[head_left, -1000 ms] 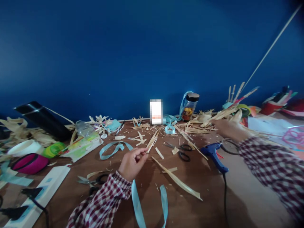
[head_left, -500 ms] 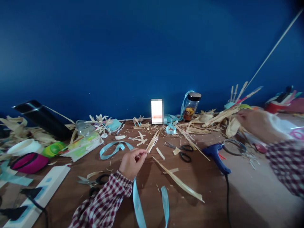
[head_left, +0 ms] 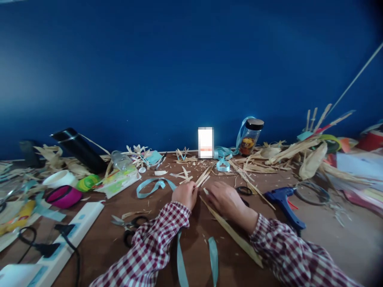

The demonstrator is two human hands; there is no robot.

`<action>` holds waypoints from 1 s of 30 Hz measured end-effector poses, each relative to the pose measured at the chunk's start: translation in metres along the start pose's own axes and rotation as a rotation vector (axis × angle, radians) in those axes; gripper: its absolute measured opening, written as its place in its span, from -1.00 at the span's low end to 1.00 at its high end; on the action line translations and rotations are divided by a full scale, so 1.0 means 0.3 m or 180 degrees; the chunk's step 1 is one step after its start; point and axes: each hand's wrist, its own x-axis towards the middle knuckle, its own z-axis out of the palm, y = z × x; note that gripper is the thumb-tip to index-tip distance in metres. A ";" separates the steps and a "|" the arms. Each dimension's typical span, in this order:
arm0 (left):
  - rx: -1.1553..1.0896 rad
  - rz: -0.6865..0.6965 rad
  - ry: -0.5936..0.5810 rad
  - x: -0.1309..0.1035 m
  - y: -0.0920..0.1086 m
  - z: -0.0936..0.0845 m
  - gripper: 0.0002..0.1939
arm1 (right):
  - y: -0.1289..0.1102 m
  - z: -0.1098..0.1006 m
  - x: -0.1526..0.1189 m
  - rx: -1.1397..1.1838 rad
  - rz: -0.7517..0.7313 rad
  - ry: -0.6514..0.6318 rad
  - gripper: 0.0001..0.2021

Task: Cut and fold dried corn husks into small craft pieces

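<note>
My left hand (head_left: 185,194) pinches the near end of a small bundle of pale straw strips (head_left: 204,176) at the middle of the brown table. Close to its right, my right hand (head_left: 224,199) reaches over the table with fingers bent down; its fingertips are by a short pale strip and I cannot make out whether they grip it. A long pale husk leaf (head_left: 231,231) lies below my right hand. Two ends of light blue ribbon (head_left: 213,257) lie nearer me, between my forearms.
Open scissors (head_left: 127,225) lie left of my left forearm, a second pair (head_left: 244,191) behind my right hand. A blue glue gun (head_left: 287,205) lies right. A power strip (head_left: 72,235) is at left, a jar (head_left: 251,137) and husk piles at the back.
My right hand has come from the husk pile at the far right to the middle, beside my left hand. My left hand keeps its hold on the strips. The view has shifted slightly.
</note>
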 end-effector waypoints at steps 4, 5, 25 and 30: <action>-0.0827 -0.0059 0.0030 -0.009 0.037 -0.005 -0.84 | 0.040 0.018 -0.004 0.0819 0.0364 0.0318 -0.85; -0.1079 -0.0102 -0.0038 -0.008 0.047 -0.005 -0.82 | 0.043 0.019 -0.002 0.1072 0.0436 0.0364 -0.84; -0.3384 -0.0958 -0.0666 -0.033 0.058 0.060 -0.63 | 0.067 0.011 0.007 0.3264 0.1102 0.0333 -0.74; -0.3446 -0.1153 -0.0509 -0.040 0.034 0.076 -0.62 | 0.067 0.023 0.006 0.3322 0.1231 0.0392 -0.72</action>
